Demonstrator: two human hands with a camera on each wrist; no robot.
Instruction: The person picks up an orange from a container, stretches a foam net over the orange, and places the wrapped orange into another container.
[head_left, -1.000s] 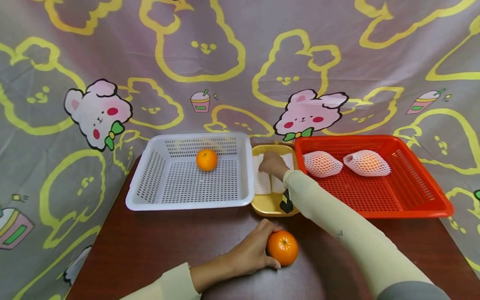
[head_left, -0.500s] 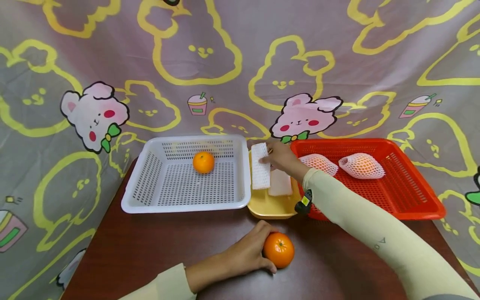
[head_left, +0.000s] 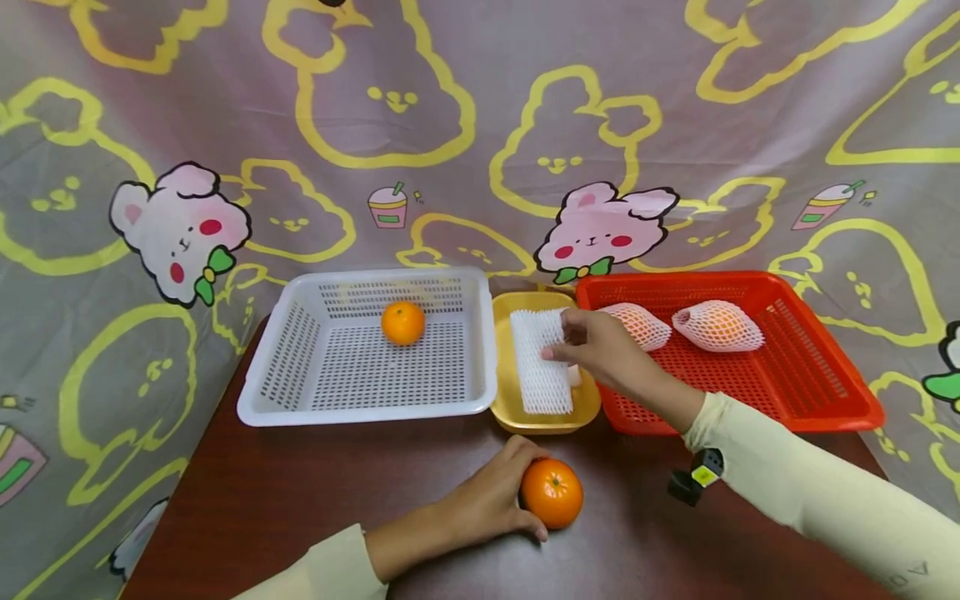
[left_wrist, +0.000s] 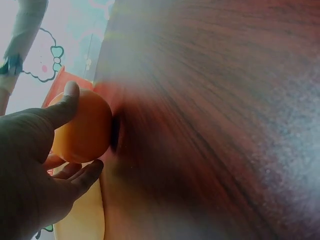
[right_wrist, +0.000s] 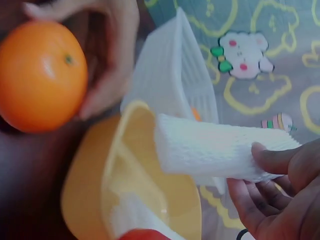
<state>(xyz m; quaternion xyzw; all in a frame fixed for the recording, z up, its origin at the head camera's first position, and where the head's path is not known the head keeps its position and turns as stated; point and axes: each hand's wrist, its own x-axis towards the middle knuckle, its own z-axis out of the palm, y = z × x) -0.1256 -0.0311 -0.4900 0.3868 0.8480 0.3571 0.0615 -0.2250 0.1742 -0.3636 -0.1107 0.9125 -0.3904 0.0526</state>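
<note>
My left hand (head_left: 491,492) grips an orange (head_left: 552,493) on the dark wooden table, fingers and thumb curled round its left side. In the left wrist view the thumb lies over the top of the orange (left_wrist: 84,126). My right hand (head_left: 603,346) pinches a white foam net sleeve (head_left: 542,362) by its side, held above the yellow bin (head_left: 508,400). The right wrist view shows the flat sleeve (right_wrist: 215,147) between thumb and fingers. Another white sleeve (right_wrist: 135,217) lies inside the bin, partly covered in the head view.
A white basket (head_left: 367,414) at the back left holds one orange (head_left: 402,322). To the right, a red basket (head_left: 750,417) holds two oranges in foam nets, one net-wrapped orange (head_left: 718,326) fully in sight. A patterned cloth (head_left: 450,100) hangs behind.
My right hand has lifted a foam sleeve out of the yellow bin and drawn it nearer, toward the bin's front. My left hand keeps its grip on the orange.
</note>
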